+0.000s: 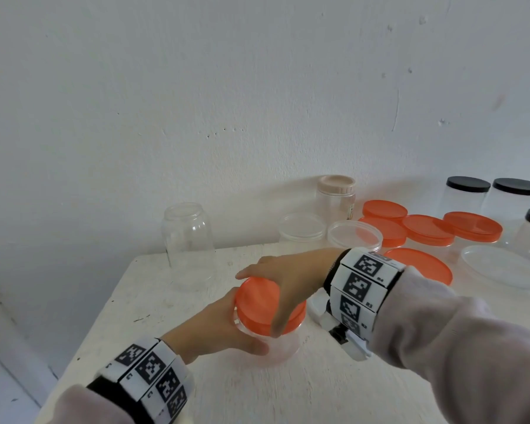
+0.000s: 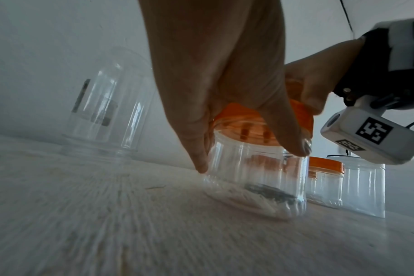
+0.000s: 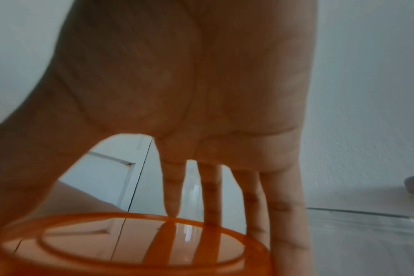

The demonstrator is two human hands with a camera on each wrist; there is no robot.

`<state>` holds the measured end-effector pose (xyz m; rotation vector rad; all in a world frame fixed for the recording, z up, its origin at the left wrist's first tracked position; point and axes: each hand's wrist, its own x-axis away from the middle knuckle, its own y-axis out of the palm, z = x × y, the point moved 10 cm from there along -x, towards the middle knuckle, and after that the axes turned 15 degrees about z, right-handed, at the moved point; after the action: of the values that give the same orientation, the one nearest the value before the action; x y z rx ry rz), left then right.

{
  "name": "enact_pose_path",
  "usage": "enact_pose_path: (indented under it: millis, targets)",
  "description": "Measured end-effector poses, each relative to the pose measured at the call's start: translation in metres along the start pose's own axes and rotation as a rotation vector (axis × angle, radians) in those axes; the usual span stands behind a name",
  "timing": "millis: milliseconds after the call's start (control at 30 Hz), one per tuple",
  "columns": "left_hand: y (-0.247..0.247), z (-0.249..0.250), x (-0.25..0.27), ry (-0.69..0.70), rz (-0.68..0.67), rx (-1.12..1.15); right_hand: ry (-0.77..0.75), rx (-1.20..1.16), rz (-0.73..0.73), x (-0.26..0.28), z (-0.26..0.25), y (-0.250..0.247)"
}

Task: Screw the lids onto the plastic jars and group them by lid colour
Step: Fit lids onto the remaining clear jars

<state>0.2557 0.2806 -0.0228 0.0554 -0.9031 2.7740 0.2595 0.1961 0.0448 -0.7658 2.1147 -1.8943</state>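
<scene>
1. Plainly, the left hand (image 1: 227, 325) is wrapping its grip round the clear jar (image 1: 276, 344), which is standing on the white table (image 1: 318, 393) near the front left corner.
2. The right hand (image 1: 285, 280) is coming down from above with its grip clasping the orange lid (image 1: 263, 304) sitting on that jar's mouth; thumb on the near side, fingers (image 3: 210, 196) reaching over the far rim.
3. Whether the lid is fully threaded is hard to make out, since both hands are covering the neck.
4. In the right wrist view the palm is filling most of the picture and the lid is blurring at the bottom edge.
5. An open clear jar (image 1: 188, 243) is standing upside down at the back left, its outline fading against the wall.
6. A beige-lidded jar (image 1: 336, 194) is standing by the wall; a small label on its side is showing but is too small to read.
7. Orange-lidded jars (image 1: 423, 237) are clustering behind the right wrist, one partly hidden by the marker band (image 1: 361, 280).
8. Black-lidded jars (image 1: 490, 194) are grouping at the far right, one being cut off by the frame edge.
9. Letter codes on the wrist bands are showing beside the square patterns, such as "R3".
</scene>
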Motion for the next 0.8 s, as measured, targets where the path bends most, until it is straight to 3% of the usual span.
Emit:
enact_pose_path:
  millis: [167,267,467,667,800]
  targets:
    - [-0.001,-0.003,-0.004,0.005,0.056,0.014,0.133,0.048,0.094,-0.003,0.013,0.002]
    - [0.002,-0.002,-0.005,0.028,0.073,-0.004,0.195,0.082,0.071,-0.002,0.020,0.007]
    - [0.009,0.000,-0.007,0.034,0.073,-0.001,0.083,0.046,-0.022,0.001,0.014,0.003]
    - [0.008,0.001,-0.007,0.047,0.091,0.002,0.199,0.073,0.100,-0.001,0.025,0.005]
    - [0.009,0.001,-0.007,0.043,0.094,-0.001,0.169,0.077,0.056,0.000,0.027,0.009]
